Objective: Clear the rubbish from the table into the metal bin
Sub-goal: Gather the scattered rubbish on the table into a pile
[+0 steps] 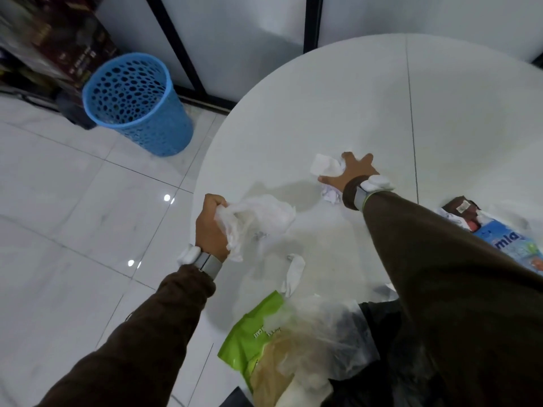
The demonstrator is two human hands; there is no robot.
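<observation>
While left hand (211, 227) clutches filmy plastic bag (258, 218), right hand (351, 171) splayed over crumpled tissue (326, 165).

A round white counter (367, 107) fills the right side of the room, a thin dark seam running from far to near across its top. The floor (58, 224) to the left is glossy white tile with grey veining and fine joints, and two small ceiling lights glint off it beside the counter's edge. Pale panels (244, 39) set in black frames form the far wall. Dark printed cartons (58, 39) are stacked in the far left corner.
</observation>
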